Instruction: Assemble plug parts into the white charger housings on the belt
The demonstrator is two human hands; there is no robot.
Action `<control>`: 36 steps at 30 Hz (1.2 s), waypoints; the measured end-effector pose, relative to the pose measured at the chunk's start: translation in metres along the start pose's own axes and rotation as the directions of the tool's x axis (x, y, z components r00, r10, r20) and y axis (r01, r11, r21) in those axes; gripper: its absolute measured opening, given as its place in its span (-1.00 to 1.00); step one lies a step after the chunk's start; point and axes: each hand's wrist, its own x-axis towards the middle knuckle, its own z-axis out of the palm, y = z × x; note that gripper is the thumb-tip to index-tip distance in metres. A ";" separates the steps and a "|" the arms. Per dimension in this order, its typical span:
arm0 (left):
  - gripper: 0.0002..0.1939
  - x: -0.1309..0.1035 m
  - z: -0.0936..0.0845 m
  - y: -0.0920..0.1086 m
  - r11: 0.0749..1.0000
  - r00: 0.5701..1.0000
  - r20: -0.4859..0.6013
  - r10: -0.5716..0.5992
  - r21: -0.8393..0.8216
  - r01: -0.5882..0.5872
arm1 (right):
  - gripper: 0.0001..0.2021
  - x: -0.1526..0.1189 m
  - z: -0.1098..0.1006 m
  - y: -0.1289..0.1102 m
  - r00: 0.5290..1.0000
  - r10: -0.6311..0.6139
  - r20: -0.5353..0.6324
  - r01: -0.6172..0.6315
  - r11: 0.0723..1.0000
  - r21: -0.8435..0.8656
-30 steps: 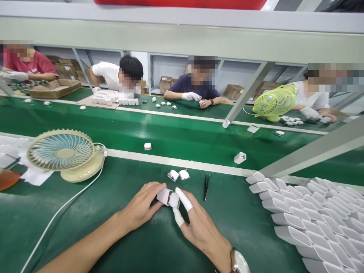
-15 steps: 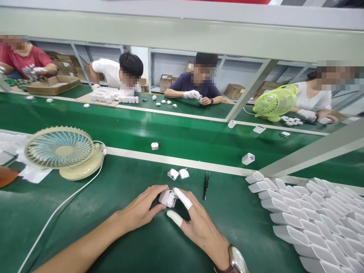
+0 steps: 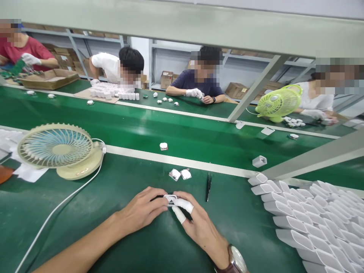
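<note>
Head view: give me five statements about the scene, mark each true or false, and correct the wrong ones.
1. The left hand and the right hand both touch the white case. True.
2. The watch is worn on the person's left. False: the watch is on the right.
3. The black tool lies right of the two small white pieces. True.
4. The cream fan stands right of both hands. False: the cream fan is to their left.
5. White covers are worn on the right hand. True.
</note>
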 end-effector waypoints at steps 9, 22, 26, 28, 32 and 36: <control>-0.85 0.005 -0.002 0.001 0.998 0.999 0.032 0.015 -0.061 -0.013 | -0.63 -0.003 0.002 0.004 0.999 0.016 0.045 -0.015 1.000 -0.019; -0.61 0.001 0.001 0.009 0.897 0.982 0.098 -0.161 -0.401 0.187 | -0.76 -0.001 0.016 0.008 0.971 0.230 -0.064 -0.187 0.901 0.392; -0.78 0.007 0.005 0.018 0.634 0.937 0.120 -0.329 -0.708 0.313 | -0.73 -0.001 0.019 0.004 0.951 0.310 -0.024 -0.236 0.771 0.591; -0.78 0.007 0.005 0.022 0.523 0.918 0.165 -0.361 -0.779 0.345 | -0.72 0.000 0.021 0.002 0.947 0.320 -0.015 -0.241 0.742 0.626; -0.42 0.004 0.008 0.028 0.534 0.922 0.126 -0.367 -0.783 0.319 | -0.68 0.001 0.023 -0.001 0.936 0.352 -0.013 -0.264 0.727 0.634; -0.47 0.006 0.013 0.027 0.504 0.896 0.081 -0.436 -0.803 0.318 | -0.58 0.001 0.022 -0.003 0.926 0.372 0.059 -0.312 0.671 0.673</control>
